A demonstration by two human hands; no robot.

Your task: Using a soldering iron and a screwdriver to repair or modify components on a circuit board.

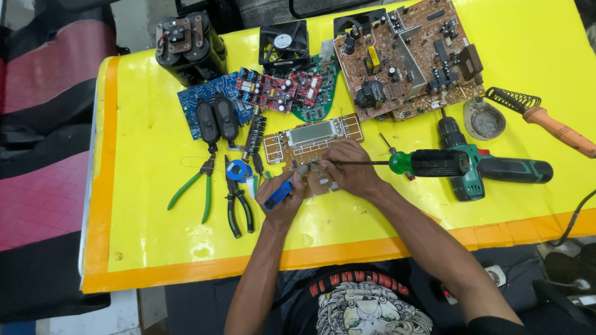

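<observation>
My left hand (282, 201) grips a blue-handled tool (277, 194) whose metal tip rests on a small brown circuit board (310, 141) with a grey display. My right hand (352, 172) lies on the same board, fingers pinched around the end of a thin shaft. That shaft belongs to a long screwdriver (428, 162) with a black and green handle, which reaches out to the right. The two hands almost touch over the board's near edge.
A green cordless drill (496, 172) lies under the screwdriver handle. Green-handled pliers (192, 189), black cutters (239, 211) and a blue roll (236, 169) sit to the left. A large brown board (403, 59), red boards (276, 90), a fan (284, 42) and an orange-handled soldering iron (559, 131) lie beyond.
</observation>
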